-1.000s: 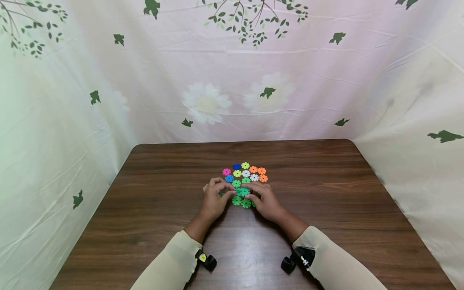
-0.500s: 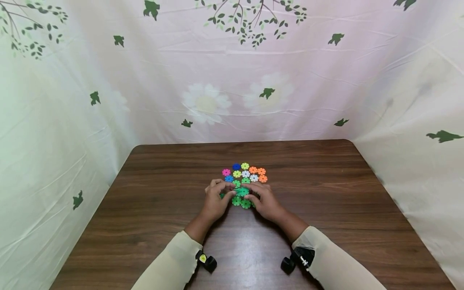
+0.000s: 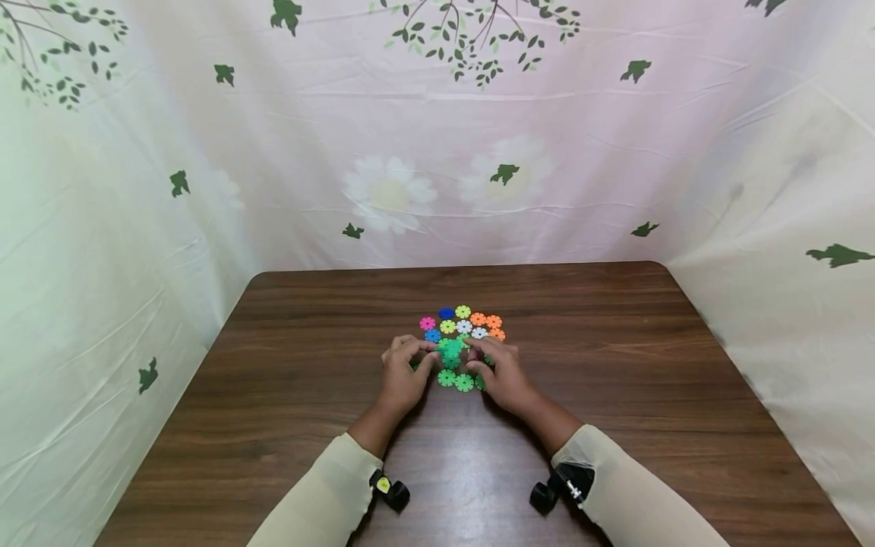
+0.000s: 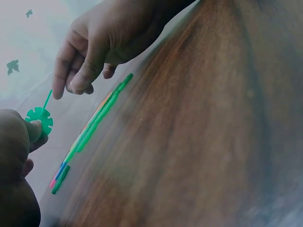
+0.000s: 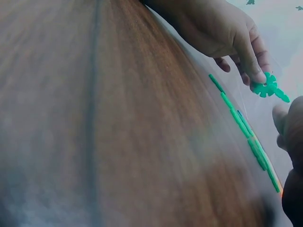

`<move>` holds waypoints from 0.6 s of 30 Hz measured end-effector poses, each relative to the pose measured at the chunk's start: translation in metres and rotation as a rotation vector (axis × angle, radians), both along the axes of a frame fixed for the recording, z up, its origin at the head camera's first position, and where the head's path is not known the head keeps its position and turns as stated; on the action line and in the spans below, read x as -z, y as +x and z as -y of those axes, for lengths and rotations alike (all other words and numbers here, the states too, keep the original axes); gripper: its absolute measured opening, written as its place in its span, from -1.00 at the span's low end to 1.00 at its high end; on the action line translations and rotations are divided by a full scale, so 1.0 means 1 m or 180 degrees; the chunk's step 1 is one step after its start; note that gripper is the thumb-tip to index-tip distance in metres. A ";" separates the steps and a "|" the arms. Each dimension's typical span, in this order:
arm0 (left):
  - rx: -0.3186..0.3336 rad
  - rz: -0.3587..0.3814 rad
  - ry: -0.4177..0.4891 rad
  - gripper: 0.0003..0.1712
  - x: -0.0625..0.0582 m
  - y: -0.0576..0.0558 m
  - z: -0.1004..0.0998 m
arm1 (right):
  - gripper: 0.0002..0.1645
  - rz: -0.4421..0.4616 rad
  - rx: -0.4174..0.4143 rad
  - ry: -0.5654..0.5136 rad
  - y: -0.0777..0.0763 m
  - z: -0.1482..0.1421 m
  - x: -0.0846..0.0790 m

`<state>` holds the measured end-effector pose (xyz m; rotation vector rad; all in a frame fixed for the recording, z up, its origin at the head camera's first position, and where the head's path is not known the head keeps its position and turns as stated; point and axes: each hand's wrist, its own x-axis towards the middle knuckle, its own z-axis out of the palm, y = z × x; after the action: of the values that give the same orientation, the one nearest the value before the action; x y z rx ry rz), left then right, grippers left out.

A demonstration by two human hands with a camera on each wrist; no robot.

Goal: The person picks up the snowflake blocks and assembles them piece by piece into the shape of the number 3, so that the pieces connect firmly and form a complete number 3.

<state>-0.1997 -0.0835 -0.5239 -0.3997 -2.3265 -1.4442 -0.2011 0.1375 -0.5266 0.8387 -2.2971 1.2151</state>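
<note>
Two green notched flower discs (image 3: 450, 352), slotted together at an angle, are pinched between the thumb and fingers of my left hand (image 3: 405, 376). In the left wrist view one disc (image 4: 46, 121) faces the camera and the other stands edge-on from its rim. Close on the other side is my right hand (image 3: 503, 380), its fingers loosely bent with nothing between them. In the right wrist view the joined discs (image 5: 266, 86) point toward that hand. Below the hands, loose green discs (image 3: 464, 382) lie flat on the table, partly covered by the fingers.
Beyond the hands lie more flower discs: a pink disc (image 3: 427, 324), blue ones (image 3: 432, 335), yellow ones (image 3: 462, 311), white ones (image 3: 464, 326) and orange ones (image 3: 494, 321). The brown wooden table (image 3: 307, 327) ends at a patterned curtain (image 3: 437, 121).
My right fingers have come off the green discs and moved slightly right. My left hand keeps hold of the joined pair, which has tilted and now shows both discs.
</note>
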 end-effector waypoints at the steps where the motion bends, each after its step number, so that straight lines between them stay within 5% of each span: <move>1: 0.0003 -0.0002 0.0012 -0.94 0.000 0.000 0.000 | -0.48 -0.0009 0.0059 0.0003 0.000 0.000 0.000; 10: -0.0247 0.0177 0.0172 -0.93 0.000 0.000 0.003 | -0.54 0.0508 0.0352 0.0137 0.001 -0.001 0.000; 18: -0.0431 0.0347 0.0150 -0.90 -0.001 -0.001 0.003 | -0.71 0.0589 0.0314 0.0425 -0.003 0.002 -0.002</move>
<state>-0.2007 -0.0867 -0.5230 -0.1504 -2.3484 -1.4858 -0.2038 0.1356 -0.5248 0.6728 -2.5592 1.1496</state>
